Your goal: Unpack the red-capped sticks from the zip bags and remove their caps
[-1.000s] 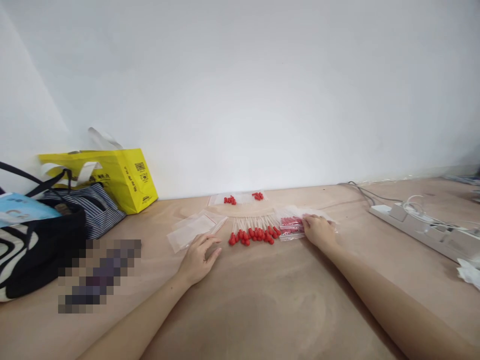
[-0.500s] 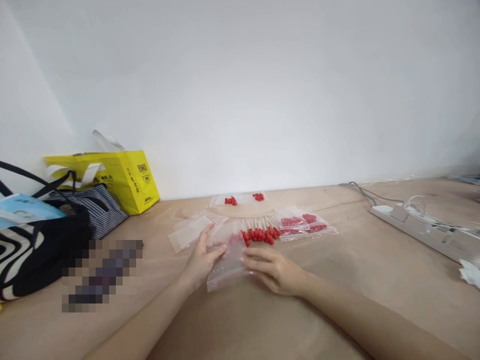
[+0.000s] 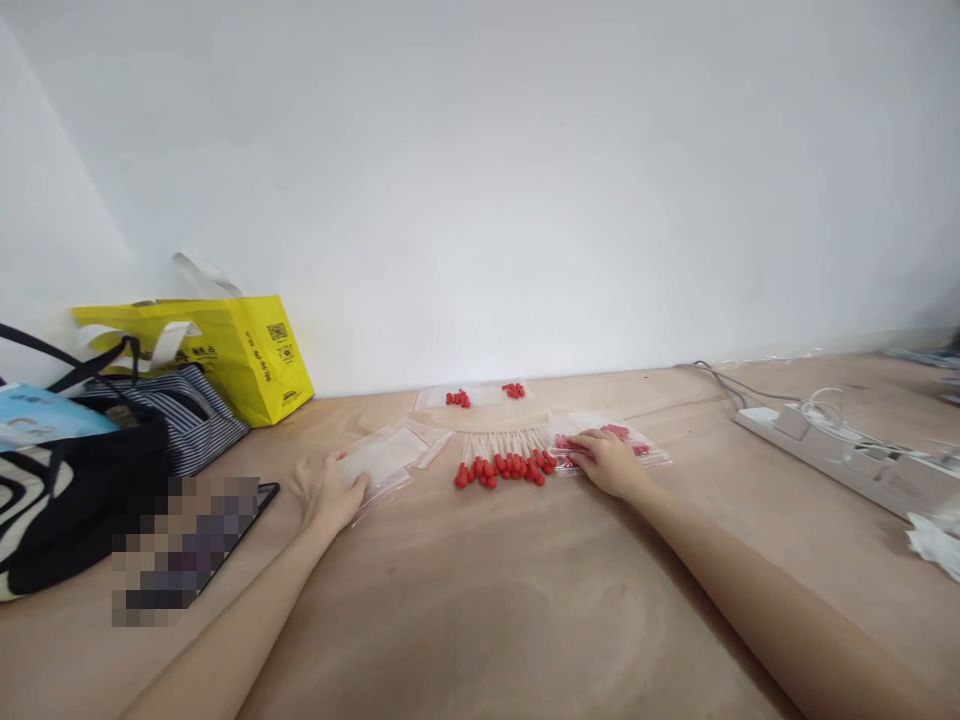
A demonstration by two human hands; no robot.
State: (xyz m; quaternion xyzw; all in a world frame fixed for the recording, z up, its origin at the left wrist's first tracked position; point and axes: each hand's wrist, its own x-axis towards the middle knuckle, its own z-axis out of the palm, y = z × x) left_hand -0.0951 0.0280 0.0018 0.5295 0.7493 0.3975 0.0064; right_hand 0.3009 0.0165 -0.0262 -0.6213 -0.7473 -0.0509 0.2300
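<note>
— While the left hand (image 3: 330, 495) lies on the empty bags (image 3: 386, 455), where is the right hand (image 3: 611, 462)?
— It is on the full bags (image 3: 637, 447), on the other side of the sticks (image 3: 506, 462).
— What are the sticks like?
— Pale, with red tips. They lie loose in a fan on the worktop (image 3: 525, 600), between the two hands.
— Is the left grip pinching a bag?
— No. That hand is flat, palm down, fingers spread. Just the fingertips touch the near edge of the top bag.
— And the right grip?
— Its fingers bend over the full bags and touch them. I cannot tell if they pinch one or only rest there.
— So how much looks done?
— Some of it, I think. A few bags by the right hand have red things inside. Two small packs (image 3: 484, 396) with red bits lie farther back.
— What looks left?
— Quite a lot, I think. All those loose sticks are in no bag, and the empty bags by the left hand have nothing in them.
— Anything else around?
— A yellow bag (image 3: 240, 350) and a striped bag (image 3: 187, 415) stand at the far left. A power strip (image 3: 840, 455) lies at the far right, well apart from the hands.
</note>
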